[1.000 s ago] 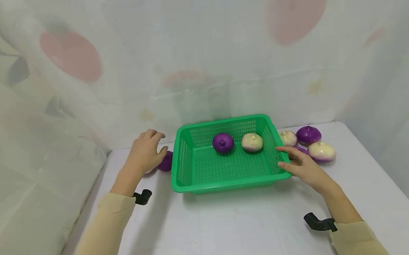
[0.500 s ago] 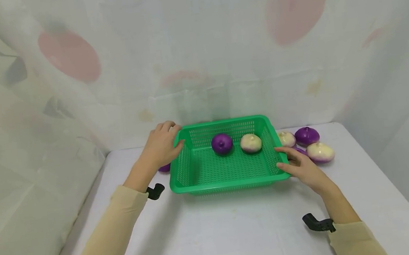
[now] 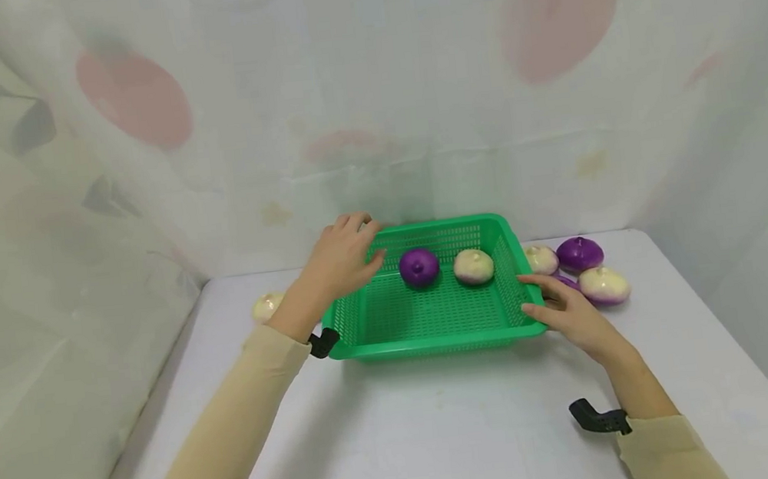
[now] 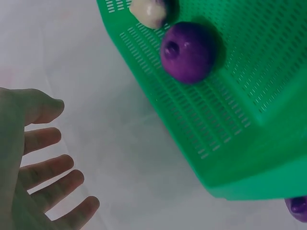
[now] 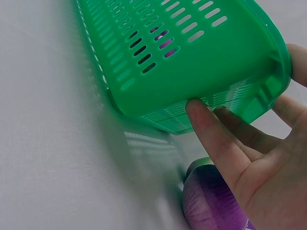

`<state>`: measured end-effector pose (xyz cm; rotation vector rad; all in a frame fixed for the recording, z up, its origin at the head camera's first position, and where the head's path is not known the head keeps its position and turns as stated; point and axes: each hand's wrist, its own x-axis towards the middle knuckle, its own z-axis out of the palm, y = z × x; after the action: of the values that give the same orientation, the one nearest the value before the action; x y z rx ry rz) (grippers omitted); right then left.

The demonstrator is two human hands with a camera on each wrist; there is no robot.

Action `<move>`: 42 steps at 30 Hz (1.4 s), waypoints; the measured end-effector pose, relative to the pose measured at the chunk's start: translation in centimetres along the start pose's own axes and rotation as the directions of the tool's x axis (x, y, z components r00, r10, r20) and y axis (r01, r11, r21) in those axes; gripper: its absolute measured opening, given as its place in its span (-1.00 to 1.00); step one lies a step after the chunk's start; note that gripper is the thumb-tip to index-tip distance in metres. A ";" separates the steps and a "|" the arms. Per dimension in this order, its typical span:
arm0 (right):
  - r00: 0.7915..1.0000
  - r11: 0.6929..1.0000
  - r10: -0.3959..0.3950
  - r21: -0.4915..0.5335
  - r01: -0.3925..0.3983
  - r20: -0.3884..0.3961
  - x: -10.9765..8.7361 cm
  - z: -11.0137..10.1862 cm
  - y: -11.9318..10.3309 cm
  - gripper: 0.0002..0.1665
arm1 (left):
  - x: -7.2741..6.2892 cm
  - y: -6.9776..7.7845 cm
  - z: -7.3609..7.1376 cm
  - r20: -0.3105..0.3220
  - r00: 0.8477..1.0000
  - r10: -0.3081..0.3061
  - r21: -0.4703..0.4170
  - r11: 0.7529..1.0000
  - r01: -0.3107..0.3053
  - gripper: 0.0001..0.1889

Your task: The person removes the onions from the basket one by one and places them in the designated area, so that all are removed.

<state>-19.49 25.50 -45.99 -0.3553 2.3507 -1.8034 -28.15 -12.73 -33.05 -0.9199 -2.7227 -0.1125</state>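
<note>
A green plastic basket (image 3: 435, 341) sits mid-table, with a purple turnip (image 3: 418, 268) and a cream-topped turnip (image 3: 473, 268) inside. My left hand (image 3: 344, 257) hovers at the basket's back left, overlapping its left end in the head view. In the left wrist view its fingers (image 4: 53, 170) are spread apart, holding nothing, with a gap between them and the rim. At the right end, my right hand (image 3: 575, 320) grips the basket's side. The right wrist view has its fingers (image 5: 216, 139) against the outer wall and the thumb over the rim.
Several turnips, cream (image 3: 604, 285) and purple (image 3: 580, 253), lie right of the basket, close by my right hand. Another cream turnip (image 3: 267, 307) rests to the left, partly behind my left forearm. A pale printed curtain (image 3: 372, 117) hangs along the table's back edge.
My left hand has moved rightward from above the turnips at the left to the basket's back left, uncovering a cream turnip there. The right hand keeps its grip on the basket.
</note>
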 end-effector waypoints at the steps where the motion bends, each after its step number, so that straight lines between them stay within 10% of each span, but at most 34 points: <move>1: 1.000 1.000 0.001 0.000 -0.001 -0.001 0.0 -0.1 0.0 -0.28 | 0.3 0.2 0.2 0.005 1.000 0.003 0.002 1.000 -0.003 -0.59; 42: 1.000 1.000 0.000 0.023 0.000 0.003 -0.5 0.5 -0.3 -0.29 | 7.9 5.1 6.5 0.223 0.972 0.074 0.020 0.997 -0.080 -0.49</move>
<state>-18.81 25.12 -45.88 -0.3543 2.3258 -1.8277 -32.58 -3.02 -37.17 -1.0880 -2.8771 0.0471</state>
